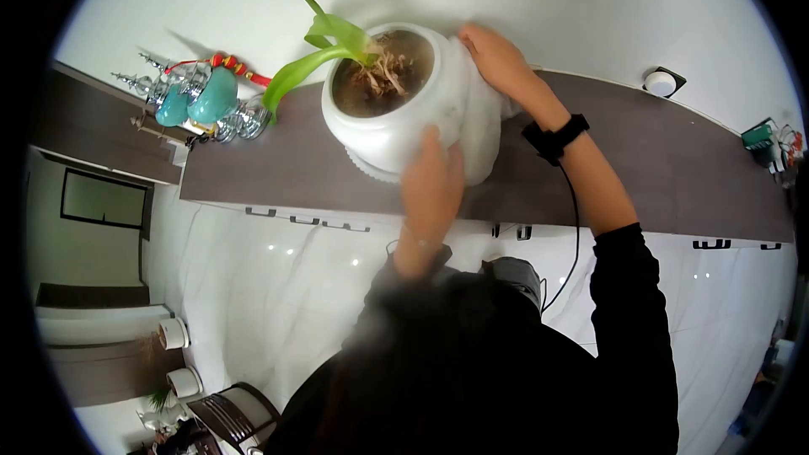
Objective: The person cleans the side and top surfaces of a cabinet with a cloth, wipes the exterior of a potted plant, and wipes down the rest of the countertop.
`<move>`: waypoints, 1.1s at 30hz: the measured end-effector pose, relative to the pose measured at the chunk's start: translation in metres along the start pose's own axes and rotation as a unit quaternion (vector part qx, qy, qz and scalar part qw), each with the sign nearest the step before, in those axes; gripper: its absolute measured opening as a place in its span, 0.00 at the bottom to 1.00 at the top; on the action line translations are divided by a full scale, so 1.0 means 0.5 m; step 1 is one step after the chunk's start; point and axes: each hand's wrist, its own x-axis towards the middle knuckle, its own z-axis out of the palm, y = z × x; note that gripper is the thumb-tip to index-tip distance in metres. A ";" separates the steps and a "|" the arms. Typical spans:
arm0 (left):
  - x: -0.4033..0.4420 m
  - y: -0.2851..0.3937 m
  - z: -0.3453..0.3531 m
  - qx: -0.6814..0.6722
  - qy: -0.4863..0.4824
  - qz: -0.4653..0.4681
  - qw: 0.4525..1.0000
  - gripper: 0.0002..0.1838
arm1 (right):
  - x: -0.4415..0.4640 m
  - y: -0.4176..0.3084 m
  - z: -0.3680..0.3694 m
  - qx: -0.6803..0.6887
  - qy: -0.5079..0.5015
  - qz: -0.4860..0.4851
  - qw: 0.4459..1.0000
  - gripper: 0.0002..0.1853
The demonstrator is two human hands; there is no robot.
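Note:
A white flowerpot (pixel 371 136) stands on the dark cabinet top. It holds brown soil and a green-leaved plant (pixel 333 38) with exposed pale roots. A rounded white bulge (pixel 476 131) adjoins the pot's right side; whether it is part of the pot I cannot tell. My right hand (pixel 499 59) is at the far right side of the pot, its fingers bent around the bulge's upper edge. In front of the pot is my left hand (pixel 432 185), smeared by motion, fingertips against or very near the pot's front wall; its grip is unclear.
Silver and turquoise ornaments (pixel 211 97) with a red beaded tassel stand left on the cabinet top (pixel 607 152). A small round white object (pixel 661 82) sits by the wall at right, a green box (pixel 758 141) farther along. A black cable (pixel 576 236) hangs from the right wrist strap.

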 end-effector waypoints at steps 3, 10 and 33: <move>-0.042 -0.032 -0.003 0.003 -0.070 -0.030 0.997 0.23 | -0.106 -0.005 0.025 -0.103 -0.078 0.085 0.988 0.09; -0.036 -0.095 -0.175 -0.216 0.052 -0.203 0.954 0.14 | -0.227 -0.146 -0.093 0.255 -0.022 0.117 0.960 0.12; 0.219 -0.362 -0.168 0.083 -0.039 -0.046 0.995 0.13 | -0.218 -0.401 0.180 0.187 0.176 -0.024 0.966 0.15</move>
